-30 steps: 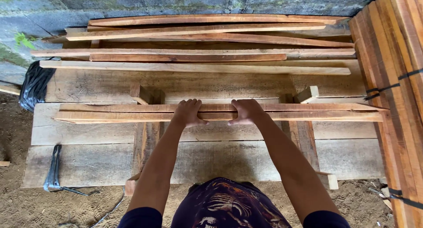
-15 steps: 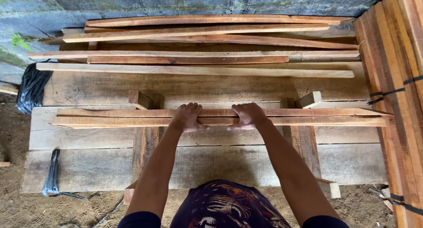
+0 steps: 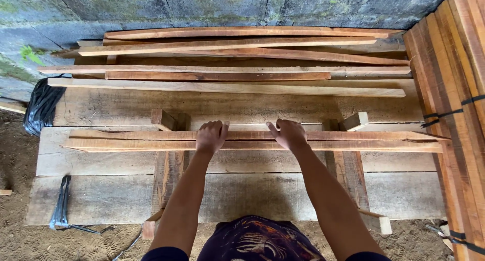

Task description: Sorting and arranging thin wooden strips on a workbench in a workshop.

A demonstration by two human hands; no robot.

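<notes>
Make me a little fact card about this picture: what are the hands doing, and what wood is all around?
left hand: left hand rests on the two long thin reddish-brown wooden slats
right hand: right hand lies on the same slats
under the slats: wide grey weathered planks and upright wooden blocks
behind: loose pile of long wooden strips by a grey stone wall
right side: strapped bundle of orange boards
left side: black plastic bag
</notes>
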